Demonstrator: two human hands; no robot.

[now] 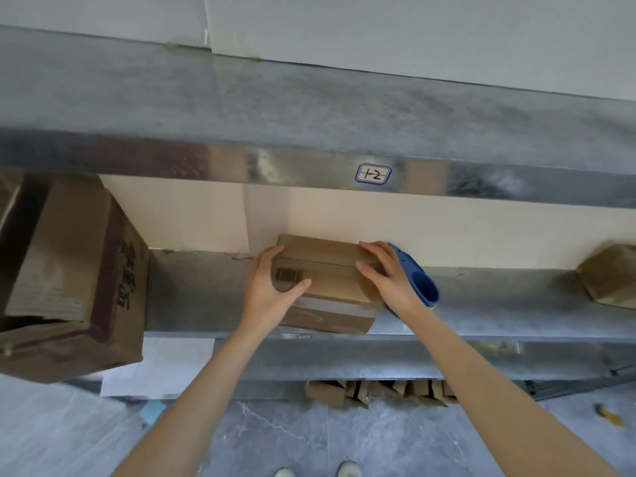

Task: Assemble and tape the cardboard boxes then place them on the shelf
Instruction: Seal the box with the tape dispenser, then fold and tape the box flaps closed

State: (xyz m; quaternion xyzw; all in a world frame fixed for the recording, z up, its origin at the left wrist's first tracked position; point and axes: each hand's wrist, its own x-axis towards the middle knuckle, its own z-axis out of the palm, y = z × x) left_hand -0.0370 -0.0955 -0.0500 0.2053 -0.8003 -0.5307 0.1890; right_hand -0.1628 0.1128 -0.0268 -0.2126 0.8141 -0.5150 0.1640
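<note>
Grip: left hand clasps box at its left end, right hand lies flat on top. Box sits on shelf, blue tape dispenser just beside it.

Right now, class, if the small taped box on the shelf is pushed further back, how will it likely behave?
Probably light: the small box fits between the left hand and right hand. Likely stiff, as tape closes its flaps and its edges look square. Being low, it should slide on the smooth metal shelf rather than tip.
</note>
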